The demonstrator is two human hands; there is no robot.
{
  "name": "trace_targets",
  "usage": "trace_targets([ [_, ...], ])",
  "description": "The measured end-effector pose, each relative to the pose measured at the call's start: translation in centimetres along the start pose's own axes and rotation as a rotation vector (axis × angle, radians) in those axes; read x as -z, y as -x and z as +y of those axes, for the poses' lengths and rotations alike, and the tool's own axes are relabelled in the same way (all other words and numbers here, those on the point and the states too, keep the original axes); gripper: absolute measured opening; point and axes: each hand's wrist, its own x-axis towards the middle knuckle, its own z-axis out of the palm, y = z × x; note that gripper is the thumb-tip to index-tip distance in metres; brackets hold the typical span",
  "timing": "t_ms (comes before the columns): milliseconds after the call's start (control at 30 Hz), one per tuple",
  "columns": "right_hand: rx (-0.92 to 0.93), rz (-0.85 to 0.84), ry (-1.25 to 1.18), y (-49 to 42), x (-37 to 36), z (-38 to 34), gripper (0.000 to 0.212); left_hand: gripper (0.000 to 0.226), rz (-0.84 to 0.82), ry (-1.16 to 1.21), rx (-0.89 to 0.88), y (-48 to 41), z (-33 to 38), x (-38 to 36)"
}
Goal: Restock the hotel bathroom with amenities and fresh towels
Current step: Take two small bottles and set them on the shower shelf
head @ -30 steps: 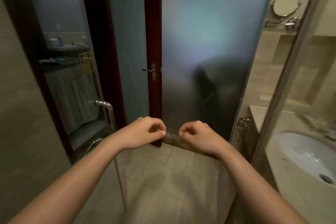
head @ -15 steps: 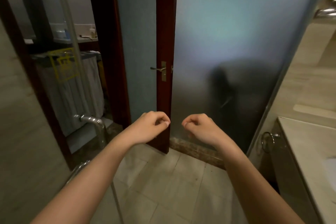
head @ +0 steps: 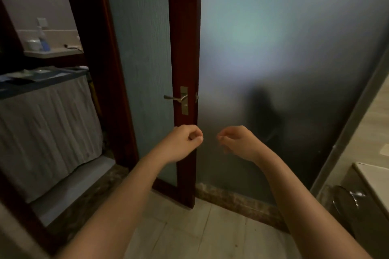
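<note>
Empty-fisted L hand (head: 183,142), R hand (head: 239,142)

Two arms of one person, seen from the wearer's own eyes. The left hand (head: 183,141) and the right hand (head: 239,142) are bare. The left forearm (head: 130,191) and the right forearm (head: 294,193) are bare as well, slim and smooth, uncovered all the way to the bottom edge. Dim light hides any finer detail on them.

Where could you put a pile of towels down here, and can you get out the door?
Bare tiled floor lies between the open door, the frosted glass and the vanity counter, whose visible corner is bare too. The doorway is crowded: a draped cart spans it, its top cluttered.
</note>
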Motion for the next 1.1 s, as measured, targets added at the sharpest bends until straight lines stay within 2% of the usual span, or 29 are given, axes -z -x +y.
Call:
trace_targets([
  [267,0.11,-0.134,-0.032,-14.9,-0.6,1.2,0.022,0.013,0.043,0.001,0.095,-10.6,-7.4,3.3],
  [433,0.229,-0.256,-0.083,-25.1,-1.6,1.1,0.022,0.008,0.131,-0.011,0.209,-16.1,-12.2,5.8],
  [567,0.352,-0.378,-0.087,-32.6,-3.0,-0.4,0.021,0.017,0.224,0.019,0.316,-19.2,-15.2,7.8],
  [733,0.431,-0.496,-0.209,-40.2,-6.9,-3.4,0.016,0.016,0.324,0.027,0.406,-20.5,-19.0,10.7],
  [833,0.448,-0.56,-0.267,-43.9,-10.3,-5.3,0.021,0.014,0.402,0.051,0.456,-19.7,-22.2,13.0],
  [1000,0.508,-0.651,-0.242,-49.1,-16.3,-9.3,0.016,0.014,0.443,0.053,0.497,-18.0,-28.9,17.1],
  [1100,0.577,-0.626,-0.202,-52.6,-20.0,-12.8,0.023,0.014,0.495,0.077,0.483,-17.1,-33.4,20.9],
])
